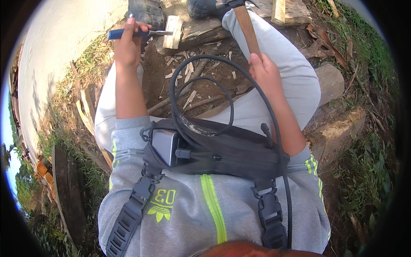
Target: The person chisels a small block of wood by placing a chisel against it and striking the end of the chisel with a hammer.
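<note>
My left hand (128, 43) is closed around the blue handle of a chisel (128, 34). The chisel lies about level, its metal blade pointing right, with the tip over a small pale wood block (172, 39). That block rests against a weathered log (201, 32) between my feet. In my right hand (265, 70) is the lower end of a long wooden handle, apparently a hammer (247, 30). Its dark metal head is raised near the top edge and partly cut off, so its exact shape is unclear.
Wood chips (188, 70) and sticks litter the soil between my legs. Another pale wood piece (278, 10) stands on the log at the far right. A black cable (222, 58) loops up from my chest bag (227, 150), across the space between my forearms. Cut logs (338, 132) lie at my right.
</note>
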